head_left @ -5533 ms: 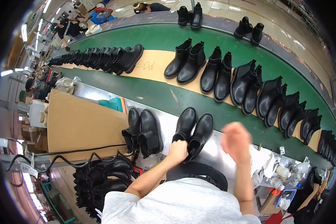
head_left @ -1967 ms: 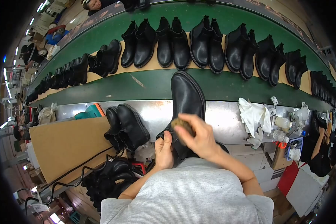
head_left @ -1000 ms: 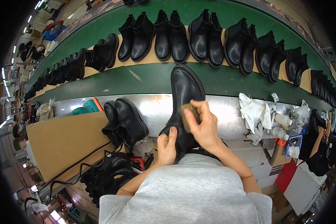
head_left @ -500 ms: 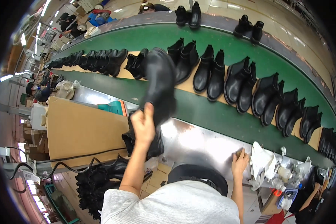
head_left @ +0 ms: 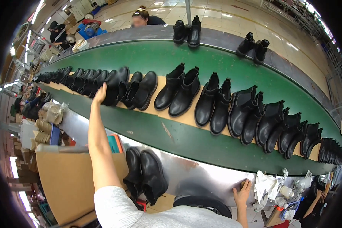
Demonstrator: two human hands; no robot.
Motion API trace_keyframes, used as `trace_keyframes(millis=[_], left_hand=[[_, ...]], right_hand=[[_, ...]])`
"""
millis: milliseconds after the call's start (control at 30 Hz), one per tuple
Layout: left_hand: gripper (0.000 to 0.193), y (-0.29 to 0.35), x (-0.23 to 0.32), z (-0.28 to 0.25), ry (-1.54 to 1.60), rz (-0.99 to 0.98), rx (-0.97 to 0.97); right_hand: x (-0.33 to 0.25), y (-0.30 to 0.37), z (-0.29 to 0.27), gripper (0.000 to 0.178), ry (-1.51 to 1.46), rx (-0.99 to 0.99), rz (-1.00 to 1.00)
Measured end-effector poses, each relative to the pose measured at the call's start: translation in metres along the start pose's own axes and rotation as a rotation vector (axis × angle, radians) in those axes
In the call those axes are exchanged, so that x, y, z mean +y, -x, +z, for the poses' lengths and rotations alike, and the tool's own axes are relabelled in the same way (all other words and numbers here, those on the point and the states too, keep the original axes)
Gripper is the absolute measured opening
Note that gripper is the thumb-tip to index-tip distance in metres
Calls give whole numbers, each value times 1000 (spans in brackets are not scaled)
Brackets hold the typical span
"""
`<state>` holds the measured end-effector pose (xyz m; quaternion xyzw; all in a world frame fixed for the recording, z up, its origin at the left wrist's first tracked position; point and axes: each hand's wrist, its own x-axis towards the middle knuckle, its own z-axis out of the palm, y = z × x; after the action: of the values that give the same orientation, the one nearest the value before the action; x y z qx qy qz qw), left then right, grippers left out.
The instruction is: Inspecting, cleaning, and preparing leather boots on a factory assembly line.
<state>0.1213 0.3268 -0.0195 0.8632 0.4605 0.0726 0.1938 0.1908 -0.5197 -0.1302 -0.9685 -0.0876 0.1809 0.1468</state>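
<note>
My left hand [head_left: 99, 95] reaches far out to the row of black ankle boots on the green conveyor. Its thumb shows against a black boot [head_left: 116, 88], and the other fingers are mostly hidden. Right of that boot stand more black boots [head_left: 146, 91] on a strip of tan cardboard [head_left: 161, 84]. My right hand [head_left: 241, 193] rests at the metal ledge, fingers curled around a small brownish thing [head_left: 243, 184] too small to name. On the ledge close to me, two black boots [head_left: 152, 173] lie side by side.
A large cardboard box [head_left: 64, 182] stands at the left, by a teal and orange item [head_left: 115, 143]. White cloth [head_left: 265, 184] and plastic bottles [head_left: 287, 191] clutter the right. Two boot pairs [head_left: 194, 32] stand on the far ledge. Other people [head_left: 150, 19] work nearby.
The boot my left hand held up over the conveyor has come down. That hand has moved left and away from me to the row. My right hand stays at the ledge. The view has shifted.
</note>
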Motion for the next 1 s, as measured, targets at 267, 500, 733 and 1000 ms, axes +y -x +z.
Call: trace_keyframes(millis=[267,500,733,1000], left_hand=[[42,32,96,83,116,-231,546],[19,7,163,65,74,421,844],[40,29,342,186,-44,302,-185],[13,95,322,185,15,346,109]], right_hand=[[3,1,-4,97,115,-89,126],[-5,-6,-4,98,139,-159,114],[3,-8,-1,99,167,-123,130],[-3,-2,-4,99,33,7,174]])
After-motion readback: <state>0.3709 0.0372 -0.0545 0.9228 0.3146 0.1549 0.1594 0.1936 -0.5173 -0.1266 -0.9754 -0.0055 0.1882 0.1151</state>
